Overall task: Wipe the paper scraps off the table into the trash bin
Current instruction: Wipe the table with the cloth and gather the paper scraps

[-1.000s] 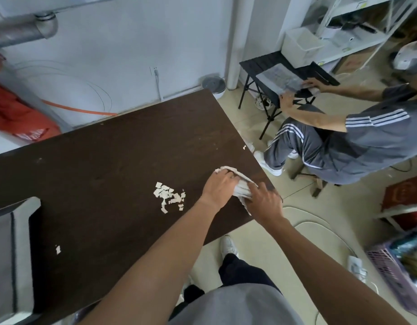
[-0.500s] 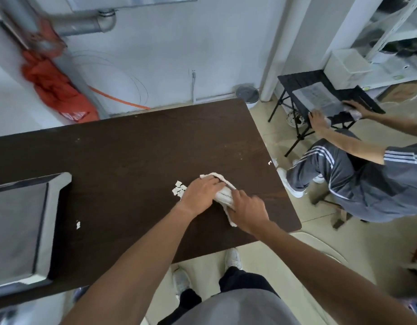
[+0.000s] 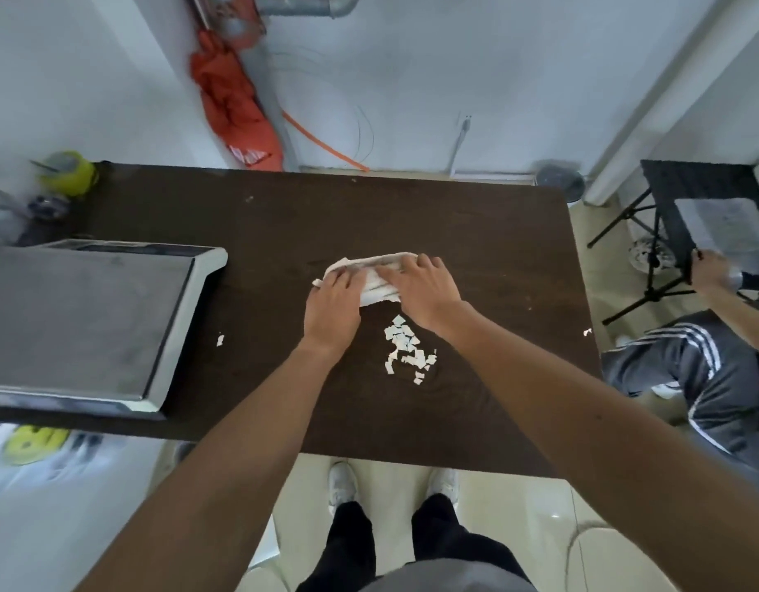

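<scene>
White cloth (image 3: 380,276) under flat left hand (image 3: 333,310) and right hand (image 3: 427,292), paper scraps (image 3: 405,350) toward near table (image 3: 412,429) edge.

Cloth (image 3: 380,276) now beyond scraps (image 3: 407,348)

No text or label is legible anywhere.

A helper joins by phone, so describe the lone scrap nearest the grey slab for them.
On the dark table, find the grey slab at its left end. Just off the slab's right edge lies one white scrap, alone, well left of the pile.
</scene>
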Demonstrator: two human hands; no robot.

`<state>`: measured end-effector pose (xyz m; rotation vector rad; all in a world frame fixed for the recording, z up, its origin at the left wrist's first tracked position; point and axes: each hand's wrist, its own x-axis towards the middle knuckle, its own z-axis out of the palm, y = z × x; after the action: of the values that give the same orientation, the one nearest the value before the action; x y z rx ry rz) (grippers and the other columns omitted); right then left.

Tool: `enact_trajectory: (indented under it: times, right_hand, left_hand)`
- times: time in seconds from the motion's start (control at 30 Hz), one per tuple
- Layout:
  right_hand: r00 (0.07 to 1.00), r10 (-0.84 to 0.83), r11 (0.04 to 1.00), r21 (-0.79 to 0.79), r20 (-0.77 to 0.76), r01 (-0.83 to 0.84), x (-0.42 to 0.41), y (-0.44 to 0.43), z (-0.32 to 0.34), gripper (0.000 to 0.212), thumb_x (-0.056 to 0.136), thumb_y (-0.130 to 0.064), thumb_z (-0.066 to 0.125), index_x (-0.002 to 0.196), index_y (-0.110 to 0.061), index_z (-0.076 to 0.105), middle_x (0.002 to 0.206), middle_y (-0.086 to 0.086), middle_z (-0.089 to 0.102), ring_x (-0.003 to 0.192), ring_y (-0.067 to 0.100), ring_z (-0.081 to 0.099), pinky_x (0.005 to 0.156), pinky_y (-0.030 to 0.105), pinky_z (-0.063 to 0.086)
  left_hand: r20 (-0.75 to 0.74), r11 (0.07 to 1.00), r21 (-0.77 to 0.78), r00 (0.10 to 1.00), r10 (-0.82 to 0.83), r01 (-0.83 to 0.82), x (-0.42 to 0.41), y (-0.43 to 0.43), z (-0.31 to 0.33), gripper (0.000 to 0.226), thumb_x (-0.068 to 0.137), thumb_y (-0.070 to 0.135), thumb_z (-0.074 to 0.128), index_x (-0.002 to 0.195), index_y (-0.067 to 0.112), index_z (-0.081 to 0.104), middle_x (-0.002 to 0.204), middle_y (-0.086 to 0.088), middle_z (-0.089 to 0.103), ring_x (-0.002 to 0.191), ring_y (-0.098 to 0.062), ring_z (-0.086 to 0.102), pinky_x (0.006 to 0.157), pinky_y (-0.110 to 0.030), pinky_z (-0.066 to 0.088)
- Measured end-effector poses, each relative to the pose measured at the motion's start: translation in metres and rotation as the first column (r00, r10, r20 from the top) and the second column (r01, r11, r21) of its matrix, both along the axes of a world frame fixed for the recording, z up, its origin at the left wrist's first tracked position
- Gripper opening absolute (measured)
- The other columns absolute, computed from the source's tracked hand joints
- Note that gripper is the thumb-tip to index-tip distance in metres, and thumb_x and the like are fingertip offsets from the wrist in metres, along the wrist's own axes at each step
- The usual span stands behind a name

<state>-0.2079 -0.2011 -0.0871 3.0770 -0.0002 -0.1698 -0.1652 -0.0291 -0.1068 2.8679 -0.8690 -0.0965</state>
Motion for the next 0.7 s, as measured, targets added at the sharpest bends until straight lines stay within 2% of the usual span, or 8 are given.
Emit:
enact_trajectory:
  times: [0.13,0.23,0.3,0.43,0.57,0.7]
  right_hand:
    - [0.991,0.05,0.997,0.067,-0.126,-0.042,0.016,0.013,-0.018,0.065,0.092,-0.014,0.054,0.149,-0.04,0.036,0.149,0.001,0.041,0.138,0.029,0.036,0.111,0.044,0.032]
    - [0.974,0.03,0.983,0.182,-0.226,0.012,0.007,0.005,-0.031,0.068,0.092,-0.008,0.051,0.149,-0.041,0.035,0.155,-0.004,0.033,0.144,0.024,0.028,0.112,0.045,0.031]
    - [0.965,0.004,0.971,0.232,-0.261,0.059,-0.002,-0.001,-0.033,0.068,0.092,-0.006,0.049,0.149,-0.041,0.036,0.158,-0.006,0.03,0.146,0.023,0.025,0.112,0.047,0.029]
    - [0.952,-0.022,0.949,0.293,-0.307,0.116,-0.017,-0.008,-0.029,0.069,0.089,-0.004,0.043,0.146,-0.043,0.041,0.155,-0.006,0.035,0.139,0.026,0.033,0.109,0.046,0.034]
    - [0.933,-0.044,0.935,0.314,-0.358,0.164,-0.038,-0.016,-0.037,0.068,0.085,-0.006,0.041,0.143,-0.042,0.045,0.148,0.0,0.043,0.13,0.029,0.039,0.111,0.046,0.035]
    - [0.925,-0.085,0.908,0.352,-0.371,0.225,-0.067,-0.016,-0.035,0.067,0.087,-0.004,0.039,0.143,-0.04,0.046,0.143,0.0,0.044,0.131,0.029,0.034,0.111,0.047,0.036]
  left_hand:
    - [-0.138,0.998,0.021,0.989,0.059,-0.057,-0.005,0.014,-0.019,0.056,0.09,-0.001,0.05,0.144,0.013,0.045,0.141,-0.006,0.056,0.135,-0.027,0.047,0.09,-0.046,0.054]
    - [-0.174,0.998,0.044,0.984,0.049,-0.042,-0.016,0.01,-0.027,0.05,0.09,0.001,0.051,0.138,0.012,0.051,0.136,-0.007,0.059,0.133,-0.028,0.046,0.095,-0.045,0.049]
    - [-0.193,0.999,0.049,0.981,0.027,-0.018,-0.018,0.005,-0.023,0.043,0.089,0.005,0.054,0.131,0.013,0.058,0.129,-0.008,0.063,0.125,-0.03,0.053,0.094,-0.043,0.05]
    - [-0.237,0.998,0.054,0.971,-0.028,0.042,-0.025,0.003,-0.009,0.029,0.087,0.007,0.056,0.113,0.015,0.066,0.116,-0.01,0.069,0.106,-0.033,0.065,0.085,-0.039,0.052]
    - [-0.262,0.993,0.039,0.96,-0.1,0.114,-0.042,0.001,-0.009,0.03,0.087,0.01,0.056,0.115,0.016,0.065,0.115,-0.011,0.069,0.105,-0.033,0.065,0.086,-0.039,0.054]
    - [-0.259,0.986,0.017,0.953,-0.156,0.166,-0.062,0.004,-0.015,0.032,0.087,0.011,0.057,0.117,0.018,0.064,0.116,-0.008,0.069,0.107,-0.03,0.065,0.088,-0.037,0.054]
